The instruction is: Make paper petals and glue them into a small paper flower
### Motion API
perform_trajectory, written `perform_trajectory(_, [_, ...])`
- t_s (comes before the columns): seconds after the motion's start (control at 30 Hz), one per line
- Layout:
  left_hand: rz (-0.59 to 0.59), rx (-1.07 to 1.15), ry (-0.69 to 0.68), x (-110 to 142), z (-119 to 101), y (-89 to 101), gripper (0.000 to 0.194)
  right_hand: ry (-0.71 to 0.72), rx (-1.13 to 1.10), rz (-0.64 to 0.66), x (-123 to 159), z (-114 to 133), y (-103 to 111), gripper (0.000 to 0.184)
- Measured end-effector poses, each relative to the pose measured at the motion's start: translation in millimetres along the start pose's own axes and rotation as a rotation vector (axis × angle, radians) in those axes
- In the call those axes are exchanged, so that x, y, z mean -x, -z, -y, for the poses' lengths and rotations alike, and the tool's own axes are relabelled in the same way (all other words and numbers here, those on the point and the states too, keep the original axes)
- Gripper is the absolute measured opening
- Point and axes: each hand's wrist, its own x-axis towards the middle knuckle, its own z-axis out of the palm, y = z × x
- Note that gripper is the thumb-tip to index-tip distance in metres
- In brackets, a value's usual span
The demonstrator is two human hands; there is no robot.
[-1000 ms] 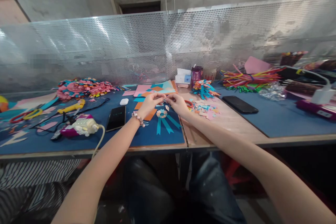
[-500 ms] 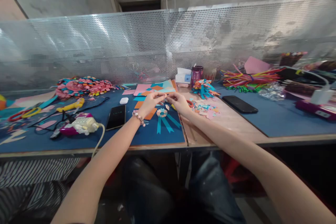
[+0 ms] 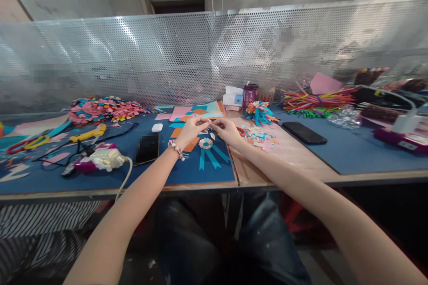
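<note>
Over the blue mat, my left hand [image 3: 191, 132] and my right hand [image 3: 228, 131] meet fingertip to fingertip. Both are closed in a pinch around a small pale piece of paper [image 3: 210, 125], mostly hidden by the fingers. Just below them lies a paper rosette [image 3: 205, 143] with a pale petalled ring and blue ribbon tails [image 3: 211, 158]. A loose pinkish paper petal [image 3: 212, 136] rests between the rosette and my right hand. Orange paper [image 3: 192, 144] lies beside my left hand, and scissors with red handles [image 3: 240, 131] are partly behind my right hand.
A phone [image 3: 147, 148] and a power strip [image 3: 100, 159] lie to the left, another phone [image 3: 304, 132] to the right. Paper scraps [image 3: 264, 139], finished rosettes [image 3: 259, 112] and a tissue box [image 3: 233, 99] stand beyond my right hand. A perforated metal panel [image 3: 187, 62] closes off the back.
My two hands stay nearly in place, with only slight finger movement at the pinched piece. The left phone's screen has gone from lit digits to blurred dark; the view shifts slightly.
</note>
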Motion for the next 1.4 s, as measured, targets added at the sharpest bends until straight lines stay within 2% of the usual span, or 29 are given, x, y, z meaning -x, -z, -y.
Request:
perform_trajectory(0.3, [0.002, -0.006, 0.017, 3, -4, 0.1, 0.026, -0.006, 0.005, 0.005, 1, 3, -1, 0.028])
perform_trajectory(0.8, [-0.017, -0.087, -0.038, 2, -5, 3.4, 0.028, -0.001, -0.030, 0.013, 2, 9, 2, 0.032])
perform_trajectory(1.07, [0.028, -0.079, -0.016, 4, -9, 2.0, 0.028, -0.008, -0.025, 0.023, 0, 6, 3, 0.031])
perform_trajectory(1.17, [0.049, 0.011, 0.025, 1, -3, 0.2, 0.030, 0.056, 0.092, 0.014, -1, 0, 5, 0.027])
perform_trajectory(1.33, [-0.002, 0.114, 0.127, -1, 6, 1.0, 0.036, 0.392, 0.599, 0.004, 2, -4, 8, 0.019])
perform_trajectory(1.4, [0.009, 0.079, 0.130, 0, 6, 1.8, 0.038, 0.466, 0.746, 0.013, 3, -2, 8, 0.020])
